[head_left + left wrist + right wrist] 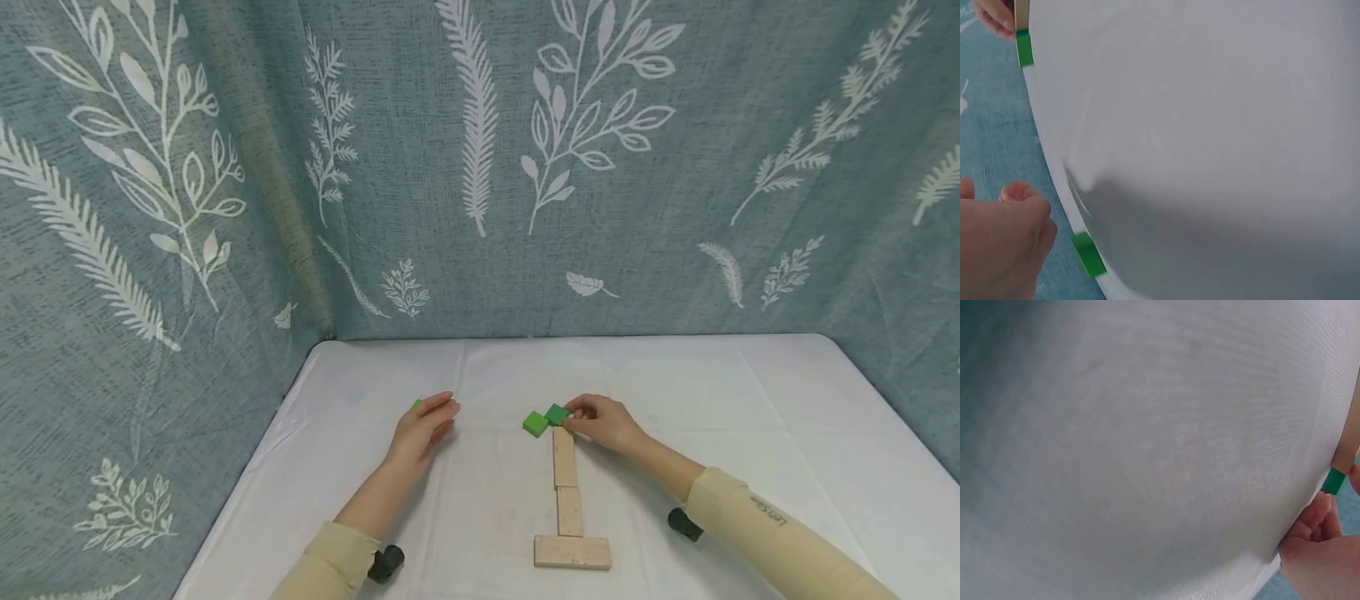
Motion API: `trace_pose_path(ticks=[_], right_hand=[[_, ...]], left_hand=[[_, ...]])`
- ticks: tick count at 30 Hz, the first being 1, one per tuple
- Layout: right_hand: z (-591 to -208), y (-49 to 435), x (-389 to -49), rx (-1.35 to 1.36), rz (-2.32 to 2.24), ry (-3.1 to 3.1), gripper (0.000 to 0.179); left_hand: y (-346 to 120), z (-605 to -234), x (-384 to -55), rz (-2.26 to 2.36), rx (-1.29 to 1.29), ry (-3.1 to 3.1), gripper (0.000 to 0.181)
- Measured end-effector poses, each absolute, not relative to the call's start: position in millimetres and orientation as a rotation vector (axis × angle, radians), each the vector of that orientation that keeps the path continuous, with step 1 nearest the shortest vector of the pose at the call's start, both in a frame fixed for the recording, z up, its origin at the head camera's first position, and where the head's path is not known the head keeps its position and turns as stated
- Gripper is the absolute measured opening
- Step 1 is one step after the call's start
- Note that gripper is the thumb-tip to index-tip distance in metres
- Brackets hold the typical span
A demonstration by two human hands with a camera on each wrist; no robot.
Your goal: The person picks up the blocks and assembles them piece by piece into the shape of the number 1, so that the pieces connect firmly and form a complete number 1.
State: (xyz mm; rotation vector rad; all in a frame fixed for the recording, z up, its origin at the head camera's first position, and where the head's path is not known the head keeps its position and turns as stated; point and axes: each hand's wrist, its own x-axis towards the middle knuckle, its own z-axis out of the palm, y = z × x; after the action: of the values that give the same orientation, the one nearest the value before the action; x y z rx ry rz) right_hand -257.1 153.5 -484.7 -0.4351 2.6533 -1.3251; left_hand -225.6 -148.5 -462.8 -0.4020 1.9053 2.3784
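Note:
With its thumb and fingers my right hand [607,422] pinches a dark green block [556,413] at the far end of a line of wooden blocks. A lighter green block [535,423] lies corner to corner with it on the left. In the right wrist view, the green block [1334,480] shows between the fingertips and the end of a wooden block [1349,437]. My left hand [423,429] is above the table farther left, its fingers relaxed and holding nothing. Behind it, mostly hidden in the head view, is another green block [1089,255].
Two wooden blocks, one far [564,457] and one nearer [570,510], run end to end toward me. A third wooden block [572,552] lies crosswise at their near end. A white cloth covers the table [675,375]; a patterned blue-green curtain [510,275] hangs behind it.

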Motion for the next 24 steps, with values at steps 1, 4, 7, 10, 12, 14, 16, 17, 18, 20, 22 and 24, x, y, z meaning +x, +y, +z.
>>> trace_pose_path(ticks=[1,4,7,10,12,14,16,17,18,20,22,24], right_hand=[[-484.7,153.0,-257.2,-0.425,-1.319,2.656,0.032],[-485.2,152.7,-258.5,-0.385,-1.305,2.656,0.03],[-485.1,152.0,-258.8,-0.366,-1.295,2.659,0.029],[-485.1,151.9,-258.6,-0.356,-1.292,2.659,0.029],[-485.8,152.0,-258.7,-0.347,-1.294,2.656,0.029],[-486.7,152.2,-258.9,-0.337,-1.298,2.652,0.029],[-487.3,152.5,-258.8,-0.34,-1.306,2.647,0.03],[-487.9,152.7,-259.2,-0.341,-1.308,2.646,0.03],[-488.2,152.9,-259.4,-0.345,-1.313,2.643,0.03],[-488.5,153.3,-259.6,-0.356,-1.313,2.643,0.032],[-487.9,153.2,-259.6,-0.353,-1.317,2.643,0.032],[-487.6,153.4,-259.5,-0.362,-1.312,2.645,0.031]], left_hand=[[-151.9,-462.3,-225.2,2.382,-0.407,1.908,0.045],[-161.3,-459.7,-225.2,2.376,-0.441,1.925,0.045],[-170.1,-457.8,-227.3,2.359,-0.458,1.937,0.047],[-177.0,-456.4,-229.8,2.342,-0.484,1.939,0.048],[-180.2,-455.9,-231.3,2.349,-0.493,1.935,0.049],[-183.0,-455.8,-232.4,2.361,-0.494,1.929,0.05],[-185.6,-455.4,-233.3,2.364,-0.501,1.938,0.05],[-187.0,-455.3,-233.6,2.357,-0.506,1.952,0.05],[-188.7,-455.3,-234.2,2.345,-0.507,1.975,0.05],[-192.4,-455.2,-235.1,2.317,-0.513,2.032,0.05],[-195.9,-455.0,-236.3,2.265,-0.522,2.119,0.048],[-199.1,-455.0,-237.3,2.193,-0.516,2.213,0.047]])
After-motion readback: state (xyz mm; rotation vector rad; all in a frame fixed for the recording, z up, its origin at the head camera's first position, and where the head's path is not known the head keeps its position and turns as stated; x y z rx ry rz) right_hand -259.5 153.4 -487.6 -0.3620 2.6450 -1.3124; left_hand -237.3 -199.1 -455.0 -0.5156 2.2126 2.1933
